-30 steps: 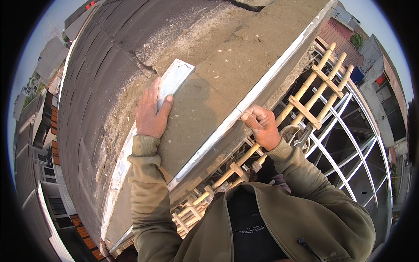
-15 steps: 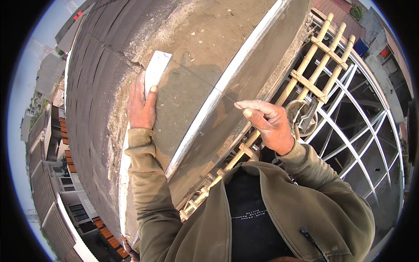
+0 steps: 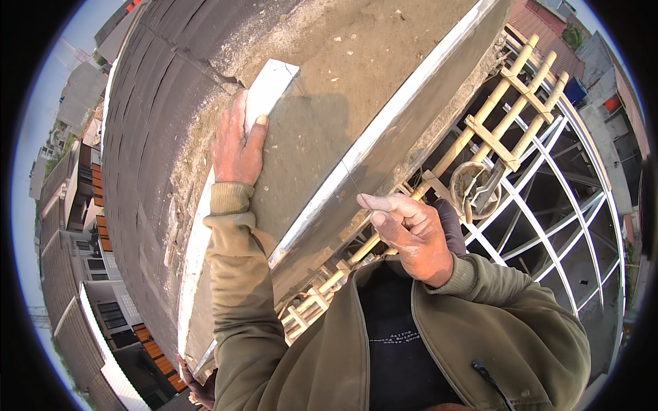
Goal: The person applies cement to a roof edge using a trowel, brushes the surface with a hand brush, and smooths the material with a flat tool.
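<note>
My left hand lies on a long white straightedge, fingers along one side and thumb over the other. The straightedge runs along the rough inner border of a cement-plastered ledge. My right hand is closed in a pinch on a thin dark string, held off the ledge's outer side. This string crosses the white strip that edges the ledge. Its faint line also shows at the straightedge's far end, but I cannot make out how it is fixed there.
Dark roof shingles slope along the left. A bamboo scaffold stands at the right beside a bucket with a tool in it. White metal framing spans a drop below. Another person's hand shows at lower left.
My right hand has come closer to my body with the string still pinched. The view has turned slightly; my left hand stays on the straightedge.
</note>
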`<state>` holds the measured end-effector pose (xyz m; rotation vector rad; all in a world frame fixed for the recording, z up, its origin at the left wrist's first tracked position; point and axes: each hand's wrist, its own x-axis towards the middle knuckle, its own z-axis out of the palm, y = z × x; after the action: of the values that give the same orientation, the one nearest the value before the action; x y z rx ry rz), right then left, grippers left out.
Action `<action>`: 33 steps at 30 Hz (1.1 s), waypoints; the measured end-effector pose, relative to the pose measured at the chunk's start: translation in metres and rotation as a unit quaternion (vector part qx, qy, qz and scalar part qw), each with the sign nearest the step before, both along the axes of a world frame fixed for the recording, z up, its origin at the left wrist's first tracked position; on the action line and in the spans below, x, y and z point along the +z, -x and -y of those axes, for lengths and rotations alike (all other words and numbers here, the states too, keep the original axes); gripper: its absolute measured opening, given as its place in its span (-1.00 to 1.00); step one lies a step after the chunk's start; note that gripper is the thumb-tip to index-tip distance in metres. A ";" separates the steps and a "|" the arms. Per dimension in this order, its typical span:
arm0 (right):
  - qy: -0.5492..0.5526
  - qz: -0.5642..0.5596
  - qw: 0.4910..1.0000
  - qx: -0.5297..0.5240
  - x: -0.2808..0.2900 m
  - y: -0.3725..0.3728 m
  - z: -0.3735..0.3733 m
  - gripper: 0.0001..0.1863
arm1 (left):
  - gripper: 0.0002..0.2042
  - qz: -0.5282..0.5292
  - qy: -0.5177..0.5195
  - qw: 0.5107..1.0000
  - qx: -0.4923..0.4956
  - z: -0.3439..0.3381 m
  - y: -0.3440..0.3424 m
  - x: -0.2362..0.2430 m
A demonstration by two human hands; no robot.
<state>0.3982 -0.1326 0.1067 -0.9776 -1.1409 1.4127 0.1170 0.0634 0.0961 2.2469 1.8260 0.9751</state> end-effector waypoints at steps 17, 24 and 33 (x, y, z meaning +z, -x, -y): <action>-0.168 0.117 0.978 -0.030 -0.067 0.023 -0.033 -0.80 | -0.28 0.011 0.032 0.999 0.004 0.000 0.004 0.002; -0.307 0.249 0.916 -0.066 -0.070 0.029 -0.039 -0.80 | -0.30 0.000 0.028 0.999 0.015 0.003 0.002 0.000; -0.435 0.278 0.853 -0.079 -0.078 0.022 -0.059 -0.72 | -0.31 0.006 0.061 0.998 0.016 0.004 0.008 -0.001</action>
<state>0.3765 -0.0741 0.0291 -0.7731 -1.8410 0.3368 0.1091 0.0595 0.0949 2.1437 1.8675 0.8543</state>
